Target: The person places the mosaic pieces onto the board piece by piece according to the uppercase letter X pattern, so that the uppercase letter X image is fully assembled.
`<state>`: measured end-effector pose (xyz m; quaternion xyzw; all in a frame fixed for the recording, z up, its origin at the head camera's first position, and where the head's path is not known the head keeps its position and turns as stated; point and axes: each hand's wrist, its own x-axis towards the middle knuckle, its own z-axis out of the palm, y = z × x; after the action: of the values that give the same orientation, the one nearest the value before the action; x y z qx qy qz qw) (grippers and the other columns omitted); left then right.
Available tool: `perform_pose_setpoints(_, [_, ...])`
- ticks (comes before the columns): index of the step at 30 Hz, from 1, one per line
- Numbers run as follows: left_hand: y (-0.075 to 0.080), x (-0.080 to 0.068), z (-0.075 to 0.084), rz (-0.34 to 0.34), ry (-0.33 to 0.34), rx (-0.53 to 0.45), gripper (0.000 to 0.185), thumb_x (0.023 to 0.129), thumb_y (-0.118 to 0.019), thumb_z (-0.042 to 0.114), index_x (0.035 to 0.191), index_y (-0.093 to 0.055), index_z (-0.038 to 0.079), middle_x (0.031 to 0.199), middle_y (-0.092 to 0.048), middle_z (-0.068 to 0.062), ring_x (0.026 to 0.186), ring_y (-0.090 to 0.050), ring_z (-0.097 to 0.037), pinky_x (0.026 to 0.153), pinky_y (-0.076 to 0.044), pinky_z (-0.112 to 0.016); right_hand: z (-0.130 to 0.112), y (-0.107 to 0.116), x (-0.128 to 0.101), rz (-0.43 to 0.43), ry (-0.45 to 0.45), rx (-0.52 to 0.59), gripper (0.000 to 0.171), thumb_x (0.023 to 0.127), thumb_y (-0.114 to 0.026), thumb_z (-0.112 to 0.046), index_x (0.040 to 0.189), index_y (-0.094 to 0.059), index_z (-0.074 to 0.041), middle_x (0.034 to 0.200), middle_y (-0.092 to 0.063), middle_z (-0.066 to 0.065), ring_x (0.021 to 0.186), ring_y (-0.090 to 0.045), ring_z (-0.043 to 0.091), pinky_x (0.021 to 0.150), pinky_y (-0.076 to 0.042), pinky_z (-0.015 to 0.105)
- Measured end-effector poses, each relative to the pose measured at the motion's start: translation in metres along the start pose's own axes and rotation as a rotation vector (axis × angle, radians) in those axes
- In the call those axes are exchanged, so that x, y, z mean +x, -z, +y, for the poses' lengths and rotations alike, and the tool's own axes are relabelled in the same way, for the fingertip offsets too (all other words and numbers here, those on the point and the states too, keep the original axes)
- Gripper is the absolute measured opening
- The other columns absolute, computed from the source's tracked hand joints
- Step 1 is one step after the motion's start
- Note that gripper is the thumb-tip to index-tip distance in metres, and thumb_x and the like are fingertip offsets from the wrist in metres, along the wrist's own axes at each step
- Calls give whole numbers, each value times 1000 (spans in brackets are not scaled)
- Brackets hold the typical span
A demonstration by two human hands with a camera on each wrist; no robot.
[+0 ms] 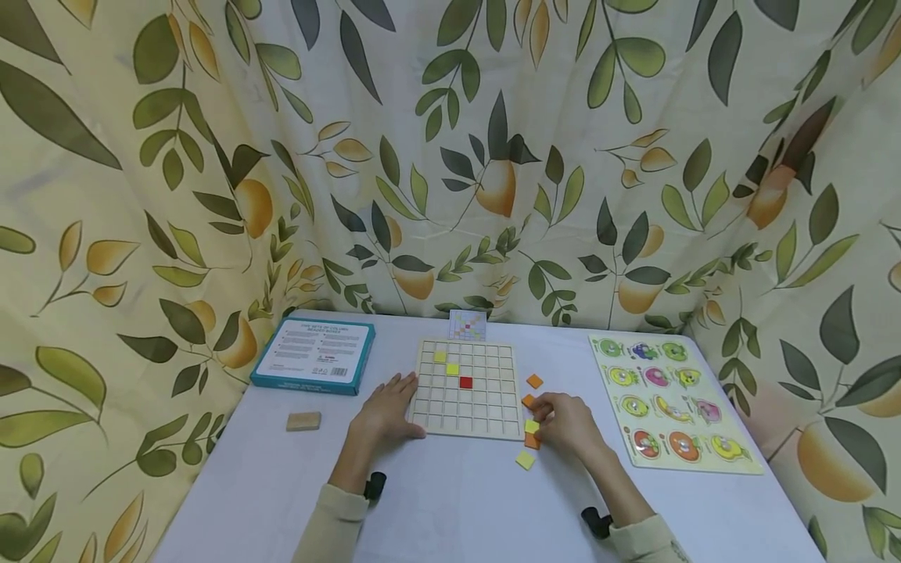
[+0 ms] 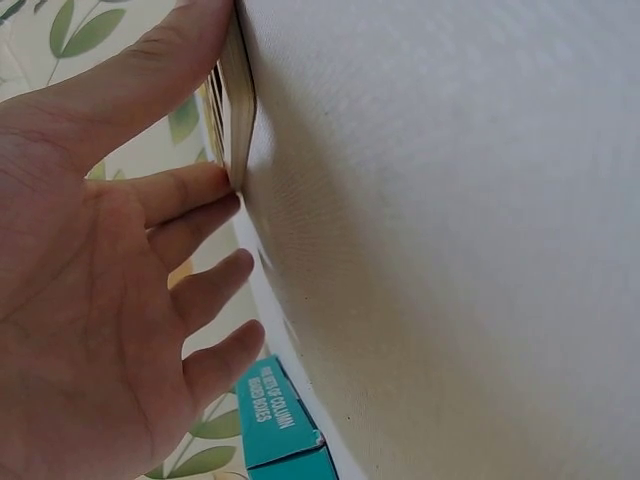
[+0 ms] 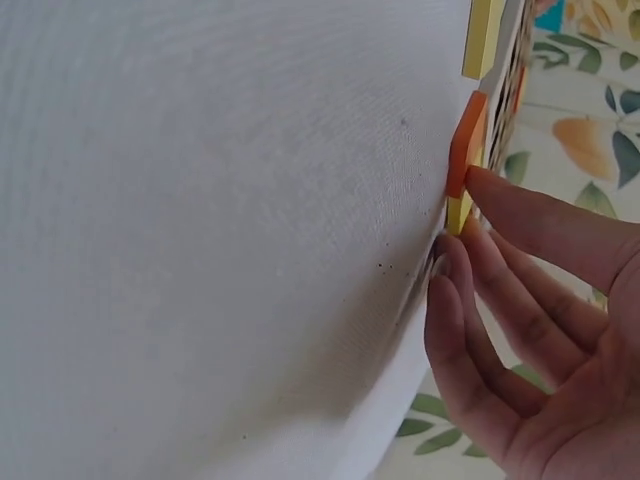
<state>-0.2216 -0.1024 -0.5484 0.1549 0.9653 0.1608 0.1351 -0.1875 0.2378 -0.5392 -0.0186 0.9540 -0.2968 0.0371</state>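
Note:
A pale square grid board (image 1: 493, 403) lies on the table, with two yellow tiles (image 1: 453, 369) and a red tile (image 1: 466, 382) in a diagonal of its cells. My left hand (image 1: 387, 407) rests with spread fingers at the board's near left corner, thumb along its front edge, forefinger at the side. Right of the board, my right hand (image 1: 566, 422) reaches into a row of loose tiles. Its fingertips are right at an orange tile (image 1: 528, 400). In the right wrist view the thumb overlaps the nearer orange tile (image 3: 466, 145), with a yellow tile (image 3: 457, 214) behind it.
A small pattern card (image 1: 468, 325) stands behind the board. At the left are a teal-edged box (image 1: 313, 356) and a small wooden block (image 1: 303, 421). A fruit picture board (image 1: 672, 407) lies at the right. Patterned curtains (image 1: 450, 156) enclose the table.

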Motion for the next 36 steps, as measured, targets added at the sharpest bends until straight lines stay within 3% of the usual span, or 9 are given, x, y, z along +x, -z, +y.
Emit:
perform_pose_setpoints(7, [0, 0, 1, 2, -1, -1, 107, 69, -86, 47, 154, -31, 11, 161, -26, -4, 150, -16, -28, 119, -18, -52, 1, 0, 0, 40, 3, -22, 46, 59, -85, 2, 101, -72, -10, 75, -66, -1, 67, -54, 15, 61, -43, 31])
perform_pose_setpoints(18, [2, -1, 2, 3, 3, -3, 107, 68, -86, 47, 154, -31, 10, 161, -26, -5, 149, -16, -29, 119, -19, -52, 6, 3, 1, 55, -23, 60, 36, 67, -85, -5, 99, -73, -12, 72, -65, -6, 70, -55, 16, 64, -41, 30])
perform_pose_setpoints(26, [4, -3, 4, 0, 9, -8, 106, 70, -85, 46, 154, -31, 10, 161, -26, -5, 149, -16, -29, 119, -18, -52, 10, 9, 3, 49, -13, 133, 35, 69, -84, -7, 101, -73, -12, 75, -67, -5, 69, -61, 15, 61, -48, 30])
perform_pose_setpoints(36, [7, -6, 4, 2, -19, -29, 104, 71, -85, 44, 153, -33, 8, 160, -26, -6, 149, -16, -30, 119, -18, -52, 6, 11, 11, 90, 74, 187, 31, 74, -83, -5, 103, -73, -8, 79, -71, -3, 70, -68, 11, 63, -54, 26])
